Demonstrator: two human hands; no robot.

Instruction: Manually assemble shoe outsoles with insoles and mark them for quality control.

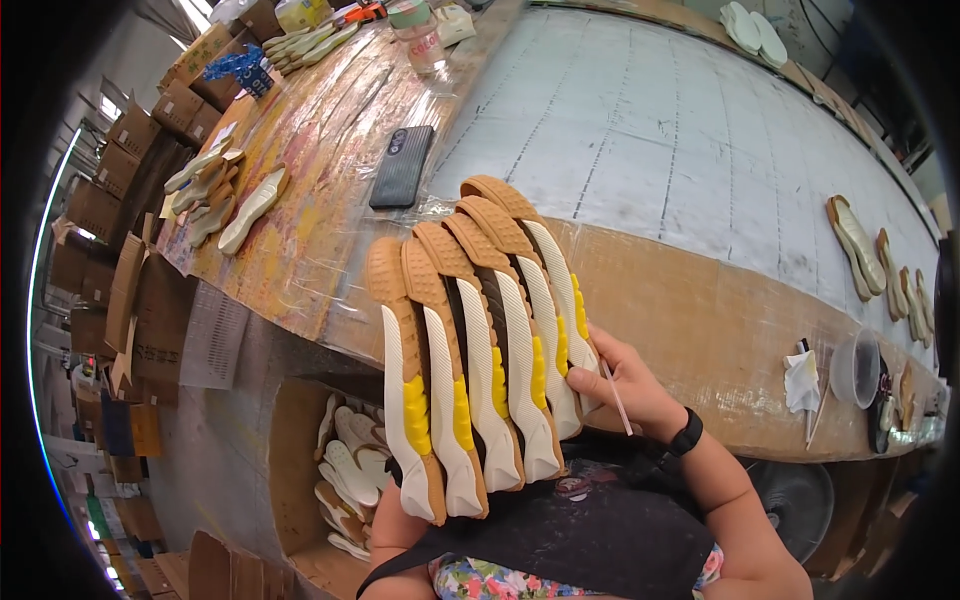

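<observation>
A fanned row of several shoe soles [510, 340] is held up in front of me, with tan treaded ends, white sidewalls and yellow patches. My right hand [630, 385] is closed at the row's right edge, its thumb pressed against the outermost sole. A thin pale pink stick [616, 398] also sticks out from between its fingers. My left forearm [398, 535] rises behind the lower left of the row. The soles hide my left hand, so its grip does not show.
A phone [402, 167] lies on the worktable beyond the soles. Loose soles [254, 210] rest at the left, others [856, 247] at the right. Below left stands a carton [300, 480] containing soles. A clear plastic tub [854, 368] and white tissue [801, 381] sit near the right edge.
</observation>
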